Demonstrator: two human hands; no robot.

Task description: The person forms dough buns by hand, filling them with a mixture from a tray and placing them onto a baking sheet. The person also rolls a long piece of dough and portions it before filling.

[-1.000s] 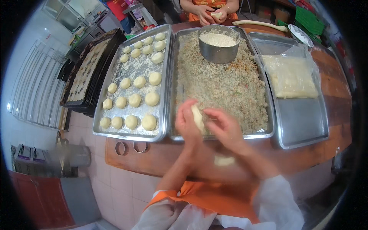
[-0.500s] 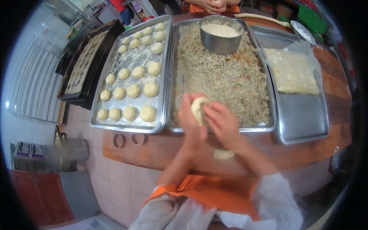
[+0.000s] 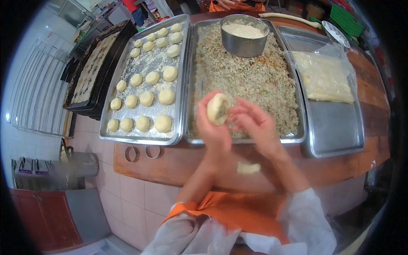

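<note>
Above the near edge of the filling tray, my left hand [image 3: 216, 135] cups a stuffed dough ball [image 3: 216, 106]. Crumbly filling shows in the opening on its right side. My right hand [image 3: 260, 129] is just right of that opening, its fingers bent and apart, with the fingertips by the dough's edge; whether they touch it is hard to tell. Under both hands lies a metal tray of crumbly filling [image 3: 250, 85]. A small strip of dough [image 3: 248, 168] rests on the wooden table between my forearms.
Left stands a metal tray [image 3: 179, 85] with rows of round dough pieces [image 3: 166, 97]. A round metal tin [image 3: 244, 46] of pale grains sits in the filling. To the right, a tray [image 3: 335, 131] holds plastic-covered dough [image 3: 325, 80]. Two metal rings [image 3: 153, 151] lie near the table's front edge.
The dough has turned, so its opening with filling now shows. My right hand has drawn slightly right from it. The person's hands across the table have moved partly out of view.
</note>
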